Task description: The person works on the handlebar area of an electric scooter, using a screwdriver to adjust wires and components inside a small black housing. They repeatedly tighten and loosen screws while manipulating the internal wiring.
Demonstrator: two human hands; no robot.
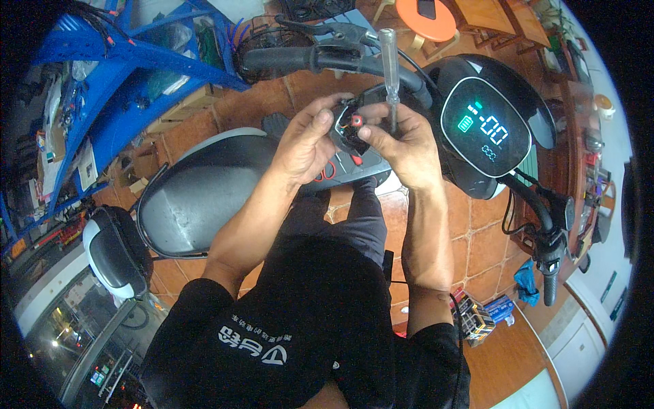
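Observation:
In front of my chest, over the scooter's footboard, both hands work on a small black plastic housing with a red piece and thin wires showing in it. My left hand grips the housing's left side, thumb raised along its edge. My right hand closes on its right side, with the thumb near the red piece. A screwdriver with a clear handle stands upright out of the right hand's fingers, handle up. Its tip is hidden. Beneath the hands lie red-handled scissors.
Around me is an electric scooter: black seat, lit display, left handlebar grip just beyond my hands and right grip. Blue shelving stands left, an orange stool beyond. Small boxes sit at lower right.

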